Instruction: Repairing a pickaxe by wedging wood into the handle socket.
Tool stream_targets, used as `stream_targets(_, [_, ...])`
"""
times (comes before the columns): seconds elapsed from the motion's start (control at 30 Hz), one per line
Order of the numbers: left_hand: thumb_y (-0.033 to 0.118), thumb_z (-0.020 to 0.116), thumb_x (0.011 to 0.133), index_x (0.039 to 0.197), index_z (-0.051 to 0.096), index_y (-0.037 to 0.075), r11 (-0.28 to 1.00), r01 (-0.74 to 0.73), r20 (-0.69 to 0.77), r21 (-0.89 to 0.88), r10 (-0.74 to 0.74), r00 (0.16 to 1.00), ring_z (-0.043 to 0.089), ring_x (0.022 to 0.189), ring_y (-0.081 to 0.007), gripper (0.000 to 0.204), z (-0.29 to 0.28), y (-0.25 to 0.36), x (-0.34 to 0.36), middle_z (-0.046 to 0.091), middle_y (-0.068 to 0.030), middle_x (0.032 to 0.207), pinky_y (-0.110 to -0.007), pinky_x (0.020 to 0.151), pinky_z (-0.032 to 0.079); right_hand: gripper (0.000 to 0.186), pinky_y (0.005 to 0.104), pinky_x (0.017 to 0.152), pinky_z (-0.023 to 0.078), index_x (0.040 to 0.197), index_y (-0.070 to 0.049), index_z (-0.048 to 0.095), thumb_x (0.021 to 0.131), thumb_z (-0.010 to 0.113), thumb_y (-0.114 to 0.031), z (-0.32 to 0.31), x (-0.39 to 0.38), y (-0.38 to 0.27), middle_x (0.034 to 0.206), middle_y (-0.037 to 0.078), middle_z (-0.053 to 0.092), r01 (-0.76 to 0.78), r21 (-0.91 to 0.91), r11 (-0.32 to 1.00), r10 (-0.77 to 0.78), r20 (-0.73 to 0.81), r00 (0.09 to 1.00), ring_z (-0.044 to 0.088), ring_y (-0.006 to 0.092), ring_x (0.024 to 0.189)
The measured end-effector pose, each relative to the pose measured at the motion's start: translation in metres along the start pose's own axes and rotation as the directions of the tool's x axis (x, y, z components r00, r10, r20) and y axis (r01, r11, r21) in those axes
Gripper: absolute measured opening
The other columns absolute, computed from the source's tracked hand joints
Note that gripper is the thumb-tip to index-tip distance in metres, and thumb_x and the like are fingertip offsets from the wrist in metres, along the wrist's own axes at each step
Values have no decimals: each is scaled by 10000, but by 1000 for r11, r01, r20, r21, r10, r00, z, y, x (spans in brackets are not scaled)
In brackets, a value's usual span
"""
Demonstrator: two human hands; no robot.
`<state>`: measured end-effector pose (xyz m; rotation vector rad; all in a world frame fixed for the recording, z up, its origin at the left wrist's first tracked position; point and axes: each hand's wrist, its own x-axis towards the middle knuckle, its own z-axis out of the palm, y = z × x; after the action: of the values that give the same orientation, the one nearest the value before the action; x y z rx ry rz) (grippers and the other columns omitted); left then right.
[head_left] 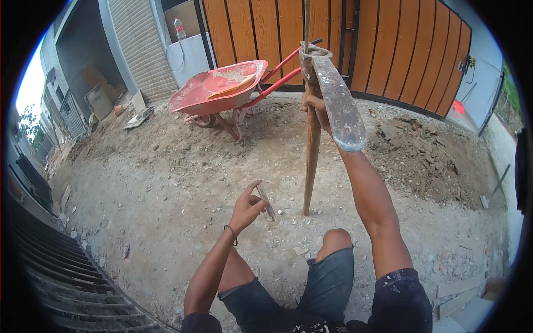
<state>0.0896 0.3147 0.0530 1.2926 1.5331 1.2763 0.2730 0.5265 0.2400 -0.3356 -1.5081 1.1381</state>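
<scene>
A mattock stands head-up, its wooden handle resting with the lower end on the ground. My right hand is wrapped round this handle just below the metal head. The wide, worn, flat blade points toward me, and a narrow tine rises from the ring-shaped eye to the upper edge of the view. Low on the left of the handle, my left hand pinches a thin, flat strip of wood, with its index finger stretched out. A dark band circles the left wrist.
A red wheelbarrow stands ahead, before an orange-brown slatted gate. Loose soil and rubble are heaped on the right. A dark metal grate borders the ground at lower left; boards lie at lower right.
</scene>
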Motion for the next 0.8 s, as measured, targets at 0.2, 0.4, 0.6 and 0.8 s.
stream_targets(0.2, [182, 637, 768, 1404, 423, 76, 970, 152, 35, 188, -162, 986, 676, 713, -229, 679, 36, -130, -22, 685, -156, 765, -328, 650, 518, 298, 297, 552, 492, 944, 12, 554, 690, 684, -73, -10, 22, 14, 705, 77, 581, 21, -127, 992, -13, 58, 998, 565, 162, 547])
stream_targets(0.4, [307, 662, 690, 1341, 497, 106, 855, 32, 222, 518, -170, 960, 664, 809, -412, 701, 56, -149, -23, 679, -239, 835, -463, 759, 526, 349, 344, 632, 522, 961, -52, 507, 655, 664, -111, -33, 30, 13, 695, 43, 542, -108, 34, 994, 95, 268, 959, 564, 145, 587])
stream_targets(0.6, [263, 628, 697, 1305, 525, 97, 704, -70, 332, 706, -243, 912, 646, 908, -421, 638, 59, -150, -25, 671, -268, 931, -487, 832, 512, 380, 348, 657, 527, 986, -64, 488, 648, 650, -124, -43, 33, 16, 693, 26, 520, -178, 101, 979, 133, 352, 926, 556, 145, 589])
stream_targets(0.8, [241, 617, 703, 1296, 526, 89, 714, -80, 370, 695, -261, 892, 645, 907, -426, 618, 58, -140, -22, 669, -269, 934, -494, 825, 513, 391, 348, 681, 505, 1019, -44, 488, 653, 623, -53, -68, 37, 20, 701, 49, 532, -195, 182, 964, 121, 354, 927, 571, 167, 617])
